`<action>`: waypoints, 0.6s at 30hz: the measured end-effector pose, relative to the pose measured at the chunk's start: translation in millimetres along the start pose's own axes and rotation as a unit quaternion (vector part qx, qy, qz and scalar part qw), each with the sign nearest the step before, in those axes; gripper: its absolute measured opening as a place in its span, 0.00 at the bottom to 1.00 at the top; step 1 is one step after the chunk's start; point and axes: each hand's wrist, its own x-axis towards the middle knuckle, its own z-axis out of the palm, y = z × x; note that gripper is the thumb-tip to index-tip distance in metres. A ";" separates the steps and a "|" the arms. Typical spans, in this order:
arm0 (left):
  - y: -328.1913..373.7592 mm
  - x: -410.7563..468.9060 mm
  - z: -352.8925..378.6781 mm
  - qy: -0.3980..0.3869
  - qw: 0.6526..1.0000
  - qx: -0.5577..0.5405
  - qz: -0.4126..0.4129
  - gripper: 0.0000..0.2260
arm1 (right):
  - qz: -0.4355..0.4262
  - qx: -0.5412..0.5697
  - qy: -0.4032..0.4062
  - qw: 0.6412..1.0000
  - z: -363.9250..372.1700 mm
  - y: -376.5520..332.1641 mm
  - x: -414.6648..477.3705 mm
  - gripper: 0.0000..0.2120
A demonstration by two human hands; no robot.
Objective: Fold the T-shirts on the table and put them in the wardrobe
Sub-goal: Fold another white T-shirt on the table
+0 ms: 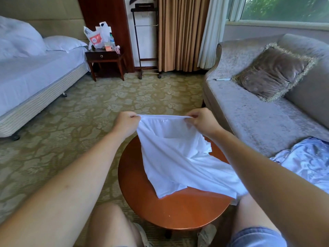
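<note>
A white T-shirt (178,157) hangs from both my hands above a round red-brown wooden table (174,209), its lower part draped on the tabletop and over the right edge. My left hand (126,124) pinches the shirt's top edge at its left end. My right hand (201,122) pinches the same edge at its right end. A small label shows inside the raised edge between the hands. A light blue patterned garment (306,161) lies on the sofa seat at the right.
A grey sofa (249,111) with a brown fringed cushion (272,72) stands on the right, a pen on its seat. A bed (35,75) is at the left, a nightstand (105,59) with plastic bags behind it, a valet stand (146,41) by the curtains. My knees flank the table.
</note>
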 end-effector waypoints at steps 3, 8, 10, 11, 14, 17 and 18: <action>8.7 -4.8 0.6 -0.008 1.000 -0.001 0.005 0.06 | -0.010 -0.030 0.026 0.999 -19.6 -4.2 3.1 0.05; 22.9 -10.2 -11.4 0.004 0.999 -0.052 0.010 0.09 | 0.008 -0.102 0.044 0.994 -42.5 4.5 2.9 0.07; 25.6 -13.1 -14.4 0.004 0.998 -0.054 0.015 0.10 | 0.021 -0.075 0.037 0.996 -46.5 6.7 -2.8 0.07; 26.3 -14.6 -15.1 0.004 0.999 -0.050 0.020 0.10 | 0.031 -0.046 0.031 0.998 -47.5 6.0 -6.6 0.07; 27.5 -22.2 -17.0 0.001 0.999 -0.014 0.036 0.10 | 0.046 0.008 0.015 0.999 -48.7 1.7 -15.5 0.07; 24.8 -25.6 -21.0 0.002 0.999 0.011 0.032 0.11 | 0.057 0.042 -0.020 0.997 -53.7 -7.8 -21.1 0.10; 24.9 -26.1 -24.3 0.007 0.999 0.015 0.029 0.11 | 0.058 0.068 -0.046 0.995 -56.8 -12.7 -23.1 0.10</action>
